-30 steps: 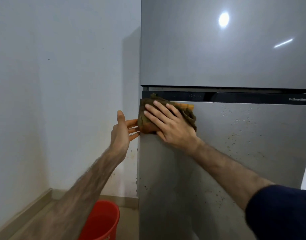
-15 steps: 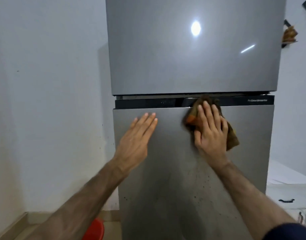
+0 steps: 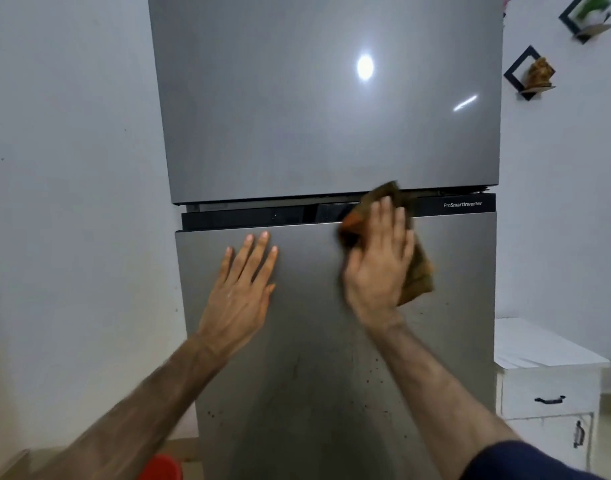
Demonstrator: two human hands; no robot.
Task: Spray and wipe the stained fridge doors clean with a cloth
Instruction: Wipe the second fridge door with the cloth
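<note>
- While the wiping step is under way, a crumpled brown-and-orange cloth (image 3: 416,271) lies against the top of the grey steel lower fridge door (image 3: 314,341), overlapping the black control strip (image 3: 248,218).
- Right hand (image 3: 378,271) presses the cloth flat, fingers straight and spread.
- Left hand (image 3: 240,292) rests open on the same door, fingers straight, holding nothing.
- Dark specks dot the door lower down; the next move likely calls for wiping downward there.
- Glossy grey upper door (image 3: 325,98) looks unstained.
- Beside the fridge: a white cabinet (image 3: 550,375), a red bucket (image 3: 164,467).
</note>
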